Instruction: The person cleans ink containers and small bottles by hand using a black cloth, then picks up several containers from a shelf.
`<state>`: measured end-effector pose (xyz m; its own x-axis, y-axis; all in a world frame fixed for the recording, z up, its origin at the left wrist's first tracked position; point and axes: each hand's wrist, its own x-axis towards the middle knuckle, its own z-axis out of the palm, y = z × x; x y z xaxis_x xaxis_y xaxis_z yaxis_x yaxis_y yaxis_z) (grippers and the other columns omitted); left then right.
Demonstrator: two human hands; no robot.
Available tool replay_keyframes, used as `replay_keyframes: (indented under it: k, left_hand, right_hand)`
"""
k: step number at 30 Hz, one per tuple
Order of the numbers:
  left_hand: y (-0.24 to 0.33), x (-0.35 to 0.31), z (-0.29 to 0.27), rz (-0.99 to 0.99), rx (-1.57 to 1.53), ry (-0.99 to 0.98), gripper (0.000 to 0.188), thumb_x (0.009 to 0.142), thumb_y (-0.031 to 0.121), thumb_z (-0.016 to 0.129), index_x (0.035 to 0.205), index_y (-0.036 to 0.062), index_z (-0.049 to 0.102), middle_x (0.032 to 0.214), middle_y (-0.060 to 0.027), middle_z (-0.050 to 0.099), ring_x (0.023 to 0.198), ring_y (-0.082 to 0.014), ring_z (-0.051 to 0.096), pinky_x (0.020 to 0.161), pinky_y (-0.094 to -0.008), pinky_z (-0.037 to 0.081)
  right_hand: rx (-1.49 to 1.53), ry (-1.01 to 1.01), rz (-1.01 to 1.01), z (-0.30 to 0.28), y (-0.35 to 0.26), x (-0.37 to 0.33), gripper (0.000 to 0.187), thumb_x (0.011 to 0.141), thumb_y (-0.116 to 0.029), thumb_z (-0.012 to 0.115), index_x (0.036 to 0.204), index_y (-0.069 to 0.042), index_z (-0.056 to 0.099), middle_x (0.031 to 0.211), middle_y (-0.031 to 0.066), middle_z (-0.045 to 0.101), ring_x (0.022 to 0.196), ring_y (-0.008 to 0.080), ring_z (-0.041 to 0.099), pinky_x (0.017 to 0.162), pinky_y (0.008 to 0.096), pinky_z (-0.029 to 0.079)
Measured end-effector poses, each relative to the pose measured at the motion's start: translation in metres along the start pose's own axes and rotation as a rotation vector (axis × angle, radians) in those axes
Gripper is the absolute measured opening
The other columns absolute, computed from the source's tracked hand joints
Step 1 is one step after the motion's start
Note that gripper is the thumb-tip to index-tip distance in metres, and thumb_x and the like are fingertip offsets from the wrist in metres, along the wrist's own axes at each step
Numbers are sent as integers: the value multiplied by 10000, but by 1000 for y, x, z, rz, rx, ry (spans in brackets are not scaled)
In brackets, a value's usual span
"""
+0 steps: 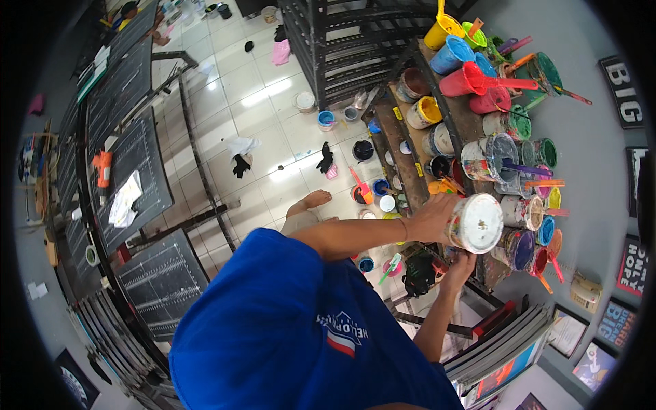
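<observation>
A paint tub (481,223) with a smudged white lid is held in front of the shelf. My left hand (432,220) grips its near left side, fingers closed around the wall. From below, my right hand (462,265) is closed against the lower side of the same tub; part of its fingers is hidden behind it. Just beyond stand an open tub with dark purple paint (521,249) and a splattered tub of pale paint (525,212). A clear, grey-stained tub (490,156) sits farther up the shelf.
Stepped shelves (437,82) carry many open paint pots, including a red pot (466,80) and a yellow pot (443,31). More pots, such as an orange-handled one (362,193), stand on the tiled floor. Black printing tables (133,181) line the left; stacked frames (509,342) lean lower right.
</observation>
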<state>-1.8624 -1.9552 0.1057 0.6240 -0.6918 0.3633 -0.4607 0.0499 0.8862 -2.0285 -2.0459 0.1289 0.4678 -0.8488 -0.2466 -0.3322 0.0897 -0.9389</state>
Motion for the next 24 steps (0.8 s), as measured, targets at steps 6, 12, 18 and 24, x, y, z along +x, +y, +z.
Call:
replay_keyframes:
  k: [6, 12, 18, 24]
  left_hand:
    - [-8, -9, -62, 16, 7, -157, 898, 552, 491, 871, 1240, 23, 533, 1060, -174, 618, 1006, -356, 571, 898, -439, 415]
    - [-2, -38, -104, -318, -247, -233, 511, 713, 158, 832, 1149, -29, 641, 1132, -122, 674, 1073, -236, 613, 993, -393, 443]
    - [-5, -61, -137, -177, -197, -95, 644, 706, -64, 750, 1294, -92, 488, 1301, -195, 544, 1121, -280, 571, 974, -424, 490]
    - [0, -74, -180, -174, -169, -24, 639, 696, -64, 750, 1281, -98, 495, 1272, -201, 558, 1102, -280, 578, 958, -422, 497]
  right_hand:
    - [-134, -108, -281, 46, 14, -19, 356, 874, -30, 453, 1206, 7, 577, 1106, 101, 643, 1012, 204, 597, 903, 317, 453]
    - [-372, -145, -592, 96, 29, -26, 292, 917, -132, 433, 1121, 2, 593, 1164, 203, 601, 1097, 366, 563, 958, 419, 451]
    - [-229, -191, -534, 140, -13, -50, 402, 774, -100, 537, 1163, -5, 574, 1126, 202, 594, 1097, 360, 562, 939, 436, 459]
    - [-157, -152, -648, 172, -26, -79, 398, 766, -76, 529, 1152, 15, 567, 1122, 204, 589, 1075, 372, 561, 927, 438, 462]
